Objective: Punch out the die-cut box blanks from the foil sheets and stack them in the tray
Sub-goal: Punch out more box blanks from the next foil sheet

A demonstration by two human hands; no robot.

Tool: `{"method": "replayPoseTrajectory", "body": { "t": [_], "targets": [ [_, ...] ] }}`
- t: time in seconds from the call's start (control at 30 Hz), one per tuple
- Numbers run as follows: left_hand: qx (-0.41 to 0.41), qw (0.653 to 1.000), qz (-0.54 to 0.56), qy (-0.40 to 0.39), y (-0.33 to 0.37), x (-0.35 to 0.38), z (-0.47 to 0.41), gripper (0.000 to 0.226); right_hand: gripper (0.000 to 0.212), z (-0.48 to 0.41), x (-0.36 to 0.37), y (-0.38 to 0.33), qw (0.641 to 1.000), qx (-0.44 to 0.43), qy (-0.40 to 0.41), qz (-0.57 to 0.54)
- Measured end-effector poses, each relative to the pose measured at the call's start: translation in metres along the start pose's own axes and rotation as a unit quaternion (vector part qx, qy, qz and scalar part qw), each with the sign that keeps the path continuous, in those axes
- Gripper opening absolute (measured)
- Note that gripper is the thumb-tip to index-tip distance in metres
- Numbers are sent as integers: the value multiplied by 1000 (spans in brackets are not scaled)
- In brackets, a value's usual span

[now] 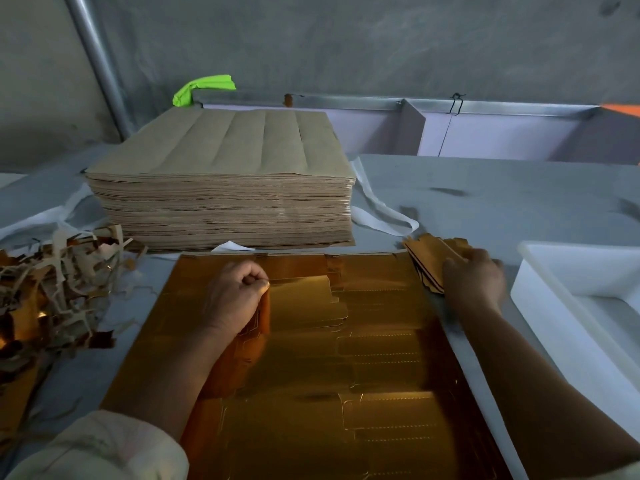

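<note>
Gold foil sheet [311,368] lies flat; its die-cut blanks [381,348] run lengthwise left-right.

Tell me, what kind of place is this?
Probably a small box-making workshop: a tall stack of brown sheets, a gold foil sheet scored with box shapes, and a heap of torn paper scraps.

Crumpled green tape [203,89] at eleven o'clock, slanted metal pipe [98,64] at ten, grey concrete wall [346,39] at twelve, lilac partition panels [491,133] at one.
</note>
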State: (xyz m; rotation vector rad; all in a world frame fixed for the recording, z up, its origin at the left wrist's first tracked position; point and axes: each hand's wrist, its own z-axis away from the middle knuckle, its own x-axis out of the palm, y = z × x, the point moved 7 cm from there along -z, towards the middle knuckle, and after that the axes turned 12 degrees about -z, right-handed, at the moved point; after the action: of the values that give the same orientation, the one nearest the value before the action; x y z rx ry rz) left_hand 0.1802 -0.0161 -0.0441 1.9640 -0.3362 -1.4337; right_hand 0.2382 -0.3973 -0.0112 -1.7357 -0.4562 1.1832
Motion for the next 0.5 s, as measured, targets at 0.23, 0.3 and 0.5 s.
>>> {"method": "replayPoseTrajectory", "body": {
  "t": [0.23, 0.3, 0.5],
  "targets": [
    [3, 999, 36, 5, 3, -4, 2, 25, 15, 67, 54, -66, 959, -145, -230, -79],
    [8, 999, 43, 6, 5, -4, 2, 26, 23, 83, 73, -73, 942, -160, -290, -54],
    [4, 998, 57, 16, 5, -6, 4, 27, 28, 109, 105, -79, 916, -210, -333, 77]
  ]
}}
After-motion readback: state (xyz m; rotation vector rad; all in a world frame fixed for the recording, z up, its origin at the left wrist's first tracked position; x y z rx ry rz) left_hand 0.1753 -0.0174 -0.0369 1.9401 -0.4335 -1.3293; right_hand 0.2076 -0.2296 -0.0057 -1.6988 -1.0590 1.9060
